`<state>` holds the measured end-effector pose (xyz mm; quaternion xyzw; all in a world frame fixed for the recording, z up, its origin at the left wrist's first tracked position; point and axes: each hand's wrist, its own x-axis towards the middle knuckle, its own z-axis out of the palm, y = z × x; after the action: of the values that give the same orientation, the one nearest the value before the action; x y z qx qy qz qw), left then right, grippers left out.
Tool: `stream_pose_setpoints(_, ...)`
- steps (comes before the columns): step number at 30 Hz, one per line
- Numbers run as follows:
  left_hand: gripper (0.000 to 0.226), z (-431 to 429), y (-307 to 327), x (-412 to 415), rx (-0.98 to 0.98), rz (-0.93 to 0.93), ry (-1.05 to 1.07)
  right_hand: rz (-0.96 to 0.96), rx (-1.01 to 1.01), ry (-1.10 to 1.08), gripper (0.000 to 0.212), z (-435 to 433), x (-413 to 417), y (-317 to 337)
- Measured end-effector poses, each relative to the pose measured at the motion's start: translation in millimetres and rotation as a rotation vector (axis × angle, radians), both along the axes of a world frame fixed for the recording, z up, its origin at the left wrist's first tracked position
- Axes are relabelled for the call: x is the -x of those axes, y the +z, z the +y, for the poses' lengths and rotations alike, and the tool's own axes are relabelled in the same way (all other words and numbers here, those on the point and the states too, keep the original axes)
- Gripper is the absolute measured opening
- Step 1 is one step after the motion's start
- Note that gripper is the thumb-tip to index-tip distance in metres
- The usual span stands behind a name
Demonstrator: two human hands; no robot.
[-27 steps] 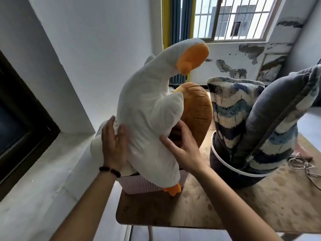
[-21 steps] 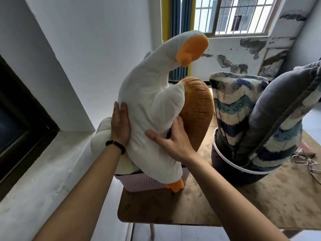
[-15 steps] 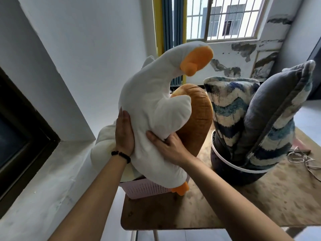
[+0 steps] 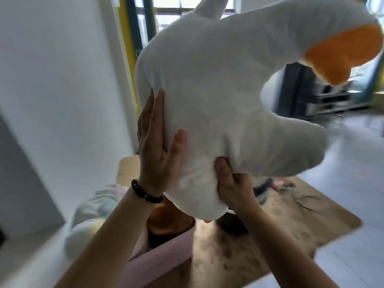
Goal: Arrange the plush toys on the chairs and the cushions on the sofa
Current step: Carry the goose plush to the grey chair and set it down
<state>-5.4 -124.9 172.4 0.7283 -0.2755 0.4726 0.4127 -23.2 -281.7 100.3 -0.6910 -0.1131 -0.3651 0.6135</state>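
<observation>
A big white goose plush [image 4: 224, 96] with an orange beak fills the upper middle of the head view, held up in the air close to the camera. My left hand [image 4: 155, 148] presses flat against its left side, thumb on the front. My right hand [image 4: 232, 183] grips its lower belly from below. Under it, a brown plush [image 4: 166, 219] sits in a pink basket [image 4: 164, 258], and a pale plush [image 4: 91, 217] lies to the left. The cushions are hidden behind the goose.
A worn wooden table [image 4: 280, 225] stands below, with a dark bucket [image 4: 232, 223] and cables [image 4: 291, 190] on it. A white wall and grey ledge lie to the left. Shelving stands at the far right by a window.
Both hands have lifted the goose plush up out of the pink basket and toward the camera; it now hides the cushions. The view has tilted down and is blurred.
</observation>
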Motion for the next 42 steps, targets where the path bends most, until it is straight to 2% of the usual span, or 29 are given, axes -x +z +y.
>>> stream_pose_setpoints(2, 0.077, -39.2, -1.5, 8.5, -0.100, -0.057, -0.136, -0.005, -0.083, -0.189, 0.061, -41.9, 33.2, -6.0)
stream_pose_setpoints(4, 0.073, -86.4, -12.5, 15.8, -0.169, -0.058, -0.260, -0.004, -0.164, -0.323, 0.046, -85.6, 72.2, -12.4)
stream_pose_setpoints(5, 0.075, -113.5, -21.5, 20.8, -0.182, -0.026, -0.320, 0.015, -0.201, -0.380, 0.046, -104.5, 91.4, -14.6)
stream_pose_setpoints(9, 0.081, -224.1, -67.4, 70.3, -0.201, 0.146, -0.551, 0.106, -0.340, -0.563, 0.085, -177.1, 165.7, -47.2)
stream_pose_setpoints(10, 0.080, -248.9, -75.8, 88.0, -0.225, 0.156, -0.589, 0.142, -0.388, -0.616, 0.090, -192.0, 185.6, -54.4)
stream_pose_setpoints(11, 0.078, -271.5, -82.0, 105.7, -0.248, 0.164, -0.623, 0.170, -0.446, -0.661, 0.085, -205.8, 205.7, -60.5)
stream_pose_setpoints(14, 0.070, -337.0, -95.9, 149.2, -0.302, 0.251, -0.763, 0.205, -0.604, -0.774, 0.051, -251.1, 262.4, -77.0)
stream_pose_setpoints(17, 0.069, -403.9, -116.3, 170.7, -0.405, 0.410, -0.943, 0.188, -0.666, -0.847, 0.035, -301.9, 301.1, -96.3)
stream_pose_setpoints(20, 0.071, -472.0, -142.8, 183.9, -0.473, 0.545, -1.031, 0.150, -0.662, -0.868, 0.029, -353.9, 323.6, -119.9)
stream_pose_setpoints(23, 0.063, -540.0, -158.3, 204.3, -0.433, 0.672, -1.099, 0.137, -0.627, -0.849, 0.026, -410.6, 345.3, -129.6)
stream_pose_setpoints(25, 0.072, -584.2, -167.8, 216.8, -0.392, 0.774, -1.107, 0.142, -0.618, -0.837, 0.025, -450.5, 359.1, -133.0)
stream_pose_setpoints(26, 0.085, -607.1, -171.5, 221.6, -0.367, 0.855, -1.095, 0.145, -0.613, -0.850, 0.024, -470.7, 365.7, -134.5)
stream_pose_setpoints(28, 0.111, -648.0, -177.0, 230.1, -0.303, 1.100, -1.081, 0.167, -0.623, -0.852, 0.019, -508.0, 377.4, -138.4)
stream_pose_setpoints(29, 0.110, -666.8, -181.3, 232.8, -0.273, 1.196, -1.103, 0.187, -0.609, -0.849, 0.018, -524.6, 382.4, -139.3)
stream_pose_setpoints(31, 0.077, -702.5, -188.2, 240.9, -0.260, 1.258, -1.186, 0.230, -0.561, -0.869, 0.027, -559.4, 390.7, -143.8)
stream_pose_setpoints(33, 0.055, -741.0, -201.8, 246.1, -0.253, 1.263, -1.242, 0.251, -0.572, -0.893, 0.048, -599.2, 397.4, -152.6)
stream_pose_setpoints(36, 0.051, -807.9, -230.8, 249.2, -0.251, 1.302, -1.264, 0.300, -0.591, -0.923, 0.080, -664.5, 399.3, -176.9)
stream_pose_setpoints(38, 0.049, -860.6, -250.4, 248.3, -0.255, 1.332, -1.260, 0.337, -0.664, -0.938, 0.109, -710.0, 397.2, -189.9)
stream_pose_setpoints(39, 0.048, -890.5, -259.3, 246.7, -0.254, 1.353, -1.267, 0.344, -0.710, -0.936, 0.116, -735.9, 395.2, -194.0)
stream_pose_setpoints(42, 0.048, -986.0, -275.5, 238.7, -0.262, 1.425, -1.321, 0.434, -0.719, -1.021, 0.110, -827.0, 389.6, -193.6)
